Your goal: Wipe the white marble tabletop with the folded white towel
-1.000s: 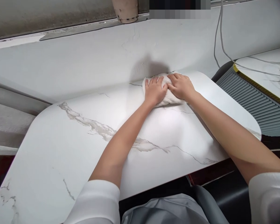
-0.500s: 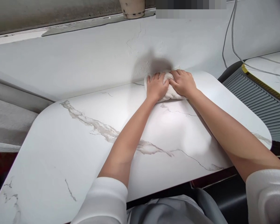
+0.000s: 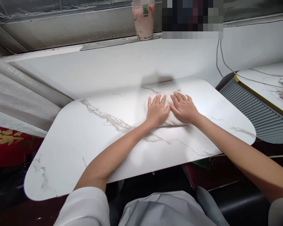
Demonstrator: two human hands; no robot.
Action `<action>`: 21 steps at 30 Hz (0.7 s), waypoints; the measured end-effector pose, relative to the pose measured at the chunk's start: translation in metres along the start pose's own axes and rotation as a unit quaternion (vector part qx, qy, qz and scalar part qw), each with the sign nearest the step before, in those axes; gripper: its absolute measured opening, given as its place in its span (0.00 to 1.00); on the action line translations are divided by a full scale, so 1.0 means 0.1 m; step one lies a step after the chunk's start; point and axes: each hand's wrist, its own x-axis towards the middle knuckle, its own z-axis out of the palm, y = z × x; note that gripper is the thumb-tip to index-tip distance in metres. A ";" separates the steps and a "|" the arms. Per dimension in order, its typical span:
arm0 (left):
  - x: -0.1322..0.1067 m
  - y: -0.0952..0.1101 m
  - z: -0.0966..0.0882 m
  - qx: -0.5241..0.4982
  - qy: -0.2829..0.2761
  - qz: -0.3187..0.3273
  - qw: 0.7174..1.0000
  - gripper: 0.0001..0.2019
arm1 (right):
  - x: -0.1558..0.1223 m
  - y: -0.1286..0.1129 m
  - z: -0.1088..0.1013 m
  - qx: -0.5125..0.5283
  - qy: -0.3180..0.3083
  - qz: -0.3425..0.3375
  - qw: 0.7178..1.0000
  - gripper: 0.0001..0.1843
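Note:
A folded white cloth (image 3: 172, 119) lies on the white marble-patterned tabletop (image 3: 68, 141), right of its middle. My left hand (image 3: 158, 110) rests flat on the cloth's left part, fingers spread and pointing toward the wall. Close beside it, my right hand (image 3: 184, 106) presses flat on the right part, its fingers extended. The two thumbs almost meet over the cloth. Neither hand's fingers are wrapped round it. Part of the cloth is hidden beneath my palms.
A plastic cup with a pinkish drink (image 3: 143, 23) stands on the window ledge behind the table. Light curtains (image 3: 19, 91) hang at the left. A grey ribbed panel with a yellow edge (image 3: 254, 110) and thin cables (image 3: 223, 56) are at the right.
Both hands and the cloth have slid back from the wall edge toward me. The head view has tilted up, showing more of the cup and window ledge.

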 end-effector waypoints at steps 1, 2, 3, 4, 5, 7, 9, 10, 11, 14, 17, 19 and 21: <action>-0.14 0.01 -0.01 0.004 0.001 0.002 1.000 0.26 | -0.12 -0.07 -0.03 -0.006 -0.004 -0.002 1.000 0.32; -0.28 0.03 -0.03 0.007 0.001 0.005 1.000 0.26 | -0.25 -0.15 -0.06 -0.012 -0.005 -0.004 1.000 0.32; -0.42 0.04 -0.04 0.008 -0.002 0.006 1.000 0.26 | -0.38 -0.23 -0.09 -0.016 -0.004 -0.006 1.000 0.32; -0.56 0.05 -0.06 0.009 -0.006 0.010 1.000 0.26 | -0.50 -0.30 -0.11 -0.019 -0.002 -0.009 1.000 0.32; -0.70 0.07 -0.08 0.009 -0.008 0.014 1.000 0.27 | -0.62 -0.37 -0.13 -0.020 0.003 -0.014 1.000 0.32; -0.96 0.09 -0.12 0.009 -0.014 0.024 1.000 0.27 | -0.85 -0.50 -0.16 -0.021 0.019 -0.025 0.999 0.32; -1.17 0.10 -0.16 0.007 -0.015 0.032 0.999 0.27 | -1.02 -0.61 -0.18 -0.021 0.036 -0.034 0.999 0.32; -1.27 0.10 -0.18 0.007 -0.014 0.035 0.999 0.27 | -1.09 -0.66 -0.19 -0.021 0.043 -0.039 0.998 0.32; -1.34 0.10 -0.19 0.008 -0.014 0.037 0.999 0.27 | -1.14 -0.70 -0.20 -0.021 0.048 -0.043 0.998 0.32; -1.50 0.09 -0.23 0.010 -0.018 0.035 0.999 0.27 | -1.20 -0.79 -0.22 -0.022 0.050 -0.054 0.997 0.31; -1.52 0.06 -0.27 0.002 -0.032 0.027 0.999 0.27 | -1.17 -0.84 -0.24 -0.025 0.036 -0.052 0.998 0.30; -1.47 0.04 -0.29 -0.010 -0.046 0.011 0.999 0.27 | -1.11 -0.87 -0.26 -0.029 0.027 -0.045 0.998 0.30; -1.38 0.01 -0.31 -0.027 -0.056 -0.009 0.998 0.26 | -1.02 -0.89 -0.26 -0.035 0.017 -0.037 0.999 0.30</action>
